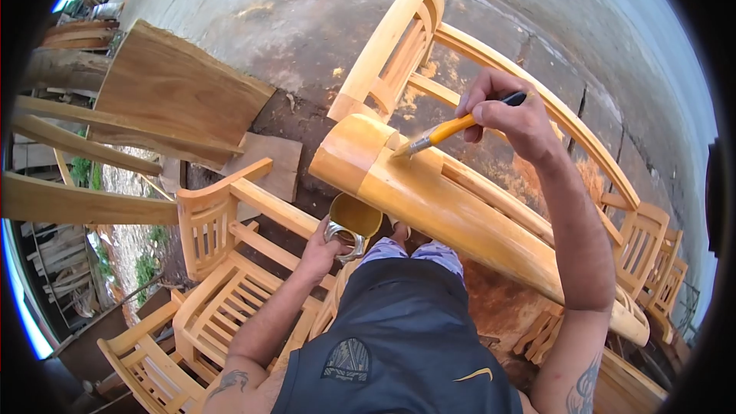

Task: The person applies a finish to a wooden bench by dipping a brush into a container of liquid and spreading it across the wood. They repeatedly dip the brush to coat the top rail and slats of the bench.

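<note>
Wooden chairs (230, 310) flank the left hand (326, 251), gripping a mug (355, 218); the right hand (504, 113) pinches a paintbrush (435, 136).

One yellow-handled wooden paintbrush with a black end (445, 131), one round, silver-handled container of amber liquid (356, 214), one glossy, rounded wooden beam (460, 218) and at least two slatted, pale wooden seats (227, 300) can be counted.

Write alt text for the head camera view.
A person's right hand holds a yellow-handled paintbrush, its bristles at a glossy wooden beam; the left hand holds a metal-handled mug of amber liquid. A slatted wooden armchair stands nearby.
</note>
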`<state>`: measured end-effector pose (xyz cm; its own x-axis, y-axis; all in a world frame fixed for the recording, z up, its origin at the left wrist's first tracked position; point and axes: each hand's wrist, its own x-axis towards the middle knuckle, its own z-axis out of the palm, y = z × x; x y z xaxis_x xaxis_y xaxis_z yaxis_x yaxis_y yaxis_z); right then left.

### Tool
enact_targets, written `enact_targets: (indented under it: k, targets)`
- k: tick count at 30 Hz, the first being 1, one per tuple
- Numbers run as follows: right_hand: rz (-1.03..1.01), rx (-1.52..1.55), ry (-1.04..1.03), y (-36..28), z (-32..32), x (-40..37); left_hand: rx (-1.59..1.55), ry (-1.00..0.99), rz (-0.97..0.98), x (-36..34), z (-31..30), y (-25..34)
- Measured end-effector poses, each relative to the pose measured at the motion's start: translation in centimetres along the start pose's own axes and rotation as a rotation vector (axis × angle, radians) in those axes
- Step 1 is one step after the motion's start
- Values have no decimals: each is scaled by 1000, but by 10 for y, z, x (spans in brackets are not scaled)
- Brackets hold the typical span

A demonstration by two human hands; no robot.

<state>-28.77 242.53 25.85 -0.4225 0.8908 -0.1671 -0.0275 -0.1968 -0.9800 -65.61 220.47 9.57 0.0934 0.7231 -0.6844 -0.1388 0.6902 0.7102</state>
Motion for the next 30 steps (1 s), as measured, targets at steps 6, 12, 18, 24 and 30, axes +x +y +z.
enact_targets:
  k: [6, 12, 18, 24, 30]
  targets:
    - [-62, -47, -52, -5, 47, 35, -36, -8, -14, -1, -2, -5]
    - [64, -110, -80, -11, 35, -1, -27, -21, -46, -5, 4, 3]
    - [152, -224, -29, -44, -25, -80, -42, -36, -72, -6, 8, 6]
    - [459, -561, -366, -61, 26, 6, -41, -24, -46, -6, 4, -5]
    - [271, -652, -457, -49, 102, 128, -80, 7, -25, -18, 1, -10]
